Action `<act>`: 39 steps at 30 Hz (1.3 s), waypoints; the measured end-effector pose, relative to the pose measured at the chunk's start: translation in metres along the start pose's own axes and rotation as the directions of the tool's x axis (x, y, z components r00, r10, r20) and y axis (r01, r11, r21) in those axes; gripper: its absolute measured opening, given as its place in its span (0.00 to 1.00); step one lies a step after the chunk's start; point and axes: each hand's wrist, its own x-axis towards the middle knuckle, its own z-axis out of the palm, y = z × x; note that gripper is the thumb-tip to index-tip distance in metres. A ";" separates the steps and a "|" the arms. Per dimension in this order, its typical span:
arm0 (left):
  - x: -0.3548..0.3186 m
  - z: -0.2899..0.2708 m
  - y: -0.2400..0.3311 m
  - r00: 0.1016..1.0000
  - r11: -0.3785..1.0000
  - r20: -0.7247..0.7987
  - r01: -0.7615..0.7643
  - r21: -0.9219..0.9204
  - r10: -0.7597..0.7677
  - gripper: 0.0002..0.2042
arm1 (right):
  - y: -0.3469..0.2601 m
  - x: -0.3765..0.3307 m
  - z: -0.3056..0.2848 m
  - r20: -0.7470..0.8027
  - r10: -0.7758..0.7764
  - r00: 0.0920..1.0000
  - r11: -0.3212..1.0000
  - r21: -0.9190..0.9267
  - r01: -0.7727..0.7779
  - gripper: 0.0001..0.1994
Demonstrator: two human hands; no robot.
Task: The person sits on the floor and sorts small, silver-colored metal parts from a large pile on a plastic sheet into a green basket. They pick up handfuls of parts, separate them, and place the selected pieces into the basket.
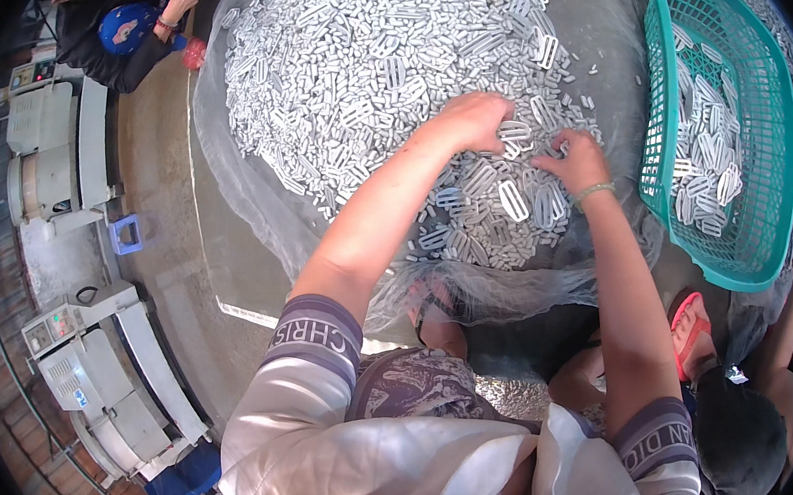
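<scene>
A broad heap of small silvery cylinders and flat slotted metal buckles [338,61] lies on a translucent sheet in front of me. My left hand [477,122] is over the heap's near right part, fingers and thumb curled around the edge of a slotted metal buckle [516,137]. Just to its right, my right hand [579,160] reaches into the pieces with thumb and forefinger bent toward each other. What lies between those fingertips is too small to make out. Another bright slotted buckle rests loose on the heap below my hands.
A green plastic basket [654,129] holding slotted buckles stands at the right. The mesh sheet [257,205] bunches along the heap's near edge. Other people sit at upper left and lower right, one wearing a red sandal [685,334]. Grey machines [106,391] line the left side.
</scene>
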 end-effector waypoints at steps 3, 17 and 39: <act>-0.010 -0.004 -0.004 1.000 0.990 0.025 -0.013 -0.141 0.016 0.22 | -0.005 -0.010 -0.003 0.034 -0.029 0.999 0.999 0.023 0.028 0.23; -0.063 0.022 -0.012 0.979 0.969 -0.125 0.134 -0.207 -0.162 0.22 | 0.041 0.011 0.001 0.035 -0.069 0.997 0.895 0.443 0.046 0.18; -0.046 0.029 -0.037 0.967 0.658 -0.150 0.024 -0.753 -0.206 0.14 | -0.023 -0.014 -0.063 0.313 -0.037 0.949 0.282 0.914 -0.291 0.16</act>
